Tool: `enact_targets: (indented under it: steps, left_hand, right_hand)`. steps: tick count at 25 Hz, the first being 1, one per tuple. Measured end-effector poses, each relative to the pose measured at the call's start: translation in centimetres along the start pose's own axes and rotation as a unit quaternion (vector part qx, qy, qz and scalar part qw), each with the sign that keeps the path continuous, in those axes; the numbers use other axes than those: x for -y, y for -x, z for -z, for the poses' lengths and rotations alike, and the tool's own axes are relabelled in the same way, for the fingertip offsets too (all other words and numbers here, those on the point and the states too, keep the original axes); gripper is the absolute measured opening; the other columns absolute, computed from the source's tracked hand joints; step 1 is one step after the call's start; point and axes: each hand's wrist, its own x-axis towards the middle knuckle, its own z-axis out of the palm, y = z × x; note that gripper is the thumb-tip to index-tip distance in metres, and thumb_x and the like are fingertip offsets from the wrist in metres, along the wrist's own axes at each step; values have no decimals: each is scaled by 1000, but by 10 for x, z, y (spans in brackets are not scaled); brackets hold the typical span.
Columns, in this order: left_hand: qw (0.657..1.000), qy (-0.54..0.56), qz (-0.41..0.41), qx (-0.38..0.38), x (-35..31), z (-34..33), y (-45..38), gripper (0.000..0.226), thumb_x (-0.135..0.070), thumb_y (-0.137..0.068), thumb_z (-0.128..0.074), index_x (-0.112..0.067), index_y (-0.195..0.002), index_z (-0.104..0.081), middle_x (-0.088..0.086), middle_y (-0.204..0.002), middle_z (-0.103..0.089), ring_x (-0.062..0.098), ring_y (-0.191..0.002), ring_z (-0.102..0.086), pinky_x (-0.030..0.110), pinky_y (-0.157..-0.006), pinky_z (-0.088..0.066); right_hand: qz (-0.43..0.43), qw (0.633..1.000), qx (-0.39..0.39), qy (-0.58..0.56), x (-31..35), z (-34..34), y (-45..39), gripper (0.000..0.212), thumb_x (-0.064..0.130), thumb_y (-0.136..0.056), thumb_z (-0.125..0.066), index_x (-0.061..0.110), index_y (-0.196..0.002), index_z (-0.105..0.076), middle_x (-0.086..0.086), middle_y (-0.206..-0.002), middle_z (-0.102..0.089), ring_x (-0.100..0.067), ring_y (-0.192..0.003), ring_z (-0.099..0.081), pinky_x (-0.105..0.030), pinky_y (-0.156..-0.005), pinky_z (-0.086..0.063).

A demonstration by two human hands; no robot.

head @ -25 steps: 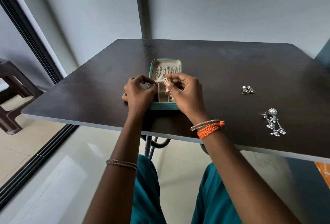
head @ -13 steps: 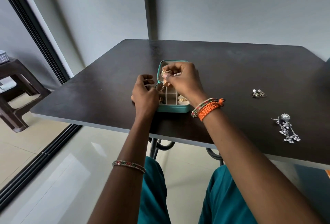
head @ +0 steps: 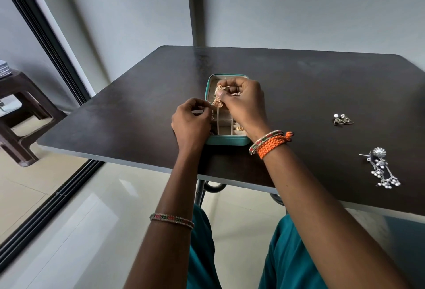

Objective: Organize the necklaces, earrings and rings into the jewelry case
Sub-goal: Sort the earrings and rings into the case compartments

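A teal jewelry case (head: 226, 142) with cream compartments lies open on the dark table (head: 128, 116). My right hand (head: 243, 104) hovers over its far half, pinching a gold bell-shaped earring (head: 218, 102) that dangles above the compartments. My left hand (head: 192, 123) rests against the case's left side with fingers curled; whether it holds anything is hidden. A gold piece (head: 239, 128) lies in a near right compartment. Off to the right on the table are a small pair of triangular silver earrings (head: 342, 119) and a long silver dangling earring (head: 383, 168).
The table's near edge (head: 138, 165) runs in front of my knees. A dark plastic stool (head: 16, 113) stands on the floor at the left, beside a sliding door track (head: 46, 206). A grey wall backs the table.
My right hand has moved from the case's near compartments toward its far half with the gold earring. The left hand stays at the case's left side. The camera view shifted slightly.
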Motion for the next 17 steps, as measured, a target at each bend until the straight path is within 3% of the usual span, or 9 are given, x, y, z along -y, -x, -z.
enact_targets:
  steps: [2, 6, 11, 14, 17]
  left_hand:
    - [1000, -15, -5, -12, -2, 1, 1, 11, -14, -81, -64, -21, -83, -72, -2, -86, -71, 10, -68, -67, 22, -60, -56]
    - [1000, -7, -6, -20, -2, 1, 1, 13, -13, -84, -60, -16, -87, -72, -4, -80, -67, 11, -70, -66, 27, -68, -56]
    - [999, -17, -16, -23, -3, 2, 3, 17, -9, -89, -54, -12, -92, -70, -6, -76, -62, -5, -60, -55, 3, -53, -42]
    - [999, -21, -13, -24, -4, 2, 2, 17, -9, -89, -53, -13, -92, -70, -6, -77, -62, -4, -60, -54, 3, -52, -40]
    - [999, -25, -14, -26, -4, 2, 2, 18, -10, -89, -53, -13, -93, -70, -7, -77, -62, -4, -60, -54, 5, -54, -41]
  right_hand:
    - [1, 1000, 4, 12, 0, -1, 2, 9, 10, -79, -71, 12, -88, -73, 7, -68, -64, 0, -62, -60, -10, -60, -50]
    - [-12, 999, 34, 18, 1, -1, 6, 9, 9, -78, -73, 14, -85, -73, -2, -72, -70, -9, -67, -68, -18, -65, -55]
    - [-13, 995, 79, 59, 5, 0, 7, 10, 11, -76, -75, 12, -86, -75, 0, -70, -70, -2, -63, -64, -10, -62, -52]
    - [-6, 992, 84, 91, 5, 0, 7, 9, 12, -77, -75, 11, -87, -74, 7, -63, -63, 1, -59, -58, -6, -60, -47]
    - [5, 989, 89, 122, 5, -1, 6, 9, 9, -78, -72, 9, -87, -75, 5, -71, -65, 1, -62, -57, -1, -58, -41]
